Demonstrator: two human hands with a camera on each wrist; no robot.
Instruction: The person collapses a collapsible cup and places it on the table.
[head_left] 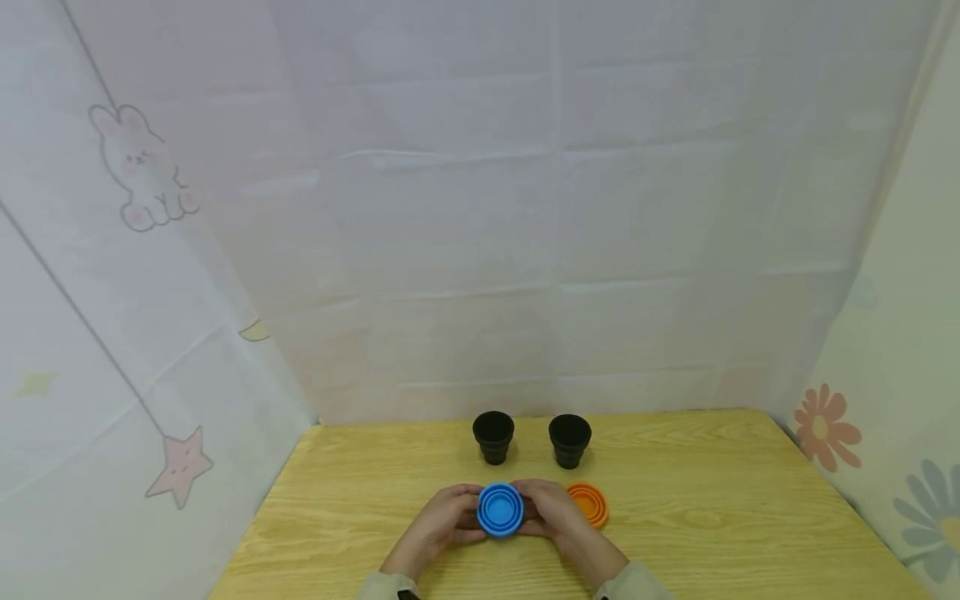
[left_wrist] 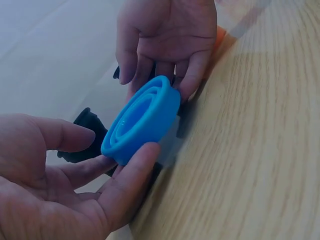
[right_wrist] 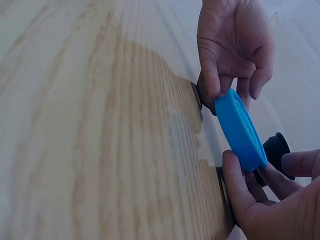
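Observation:
A blue collapsible cup [head_left: 500, 509], folded flat into rings, is held up between both hands near the front of the table. My left hand [head_left: 448, 521] grips its left side, fingers on the rim and outer wall, as the left wrist view shows. From the opposite side my right hand [head_left: 558, 512] holds it with the fingertips at its edge. Both thumbs stand away from the cup [left_wrist: 142, 117]. In the right wrist view the blue cup [right_wrist: 240, 132] is tilted on edge, above the wood. Just right of the right hand lies a folded orange collapsible cup [head_left: 591, 504], partly covered by that hand.
Two black cups, one on the left [head_left: 493, 437] and one on the right [head_left: 570, 442], stand extended and upright behind the hands. The wooden table [head_left: 720, 500] ends at a pale cloth backdrop [head_left: 450, 250], with cloth walls on both sides.

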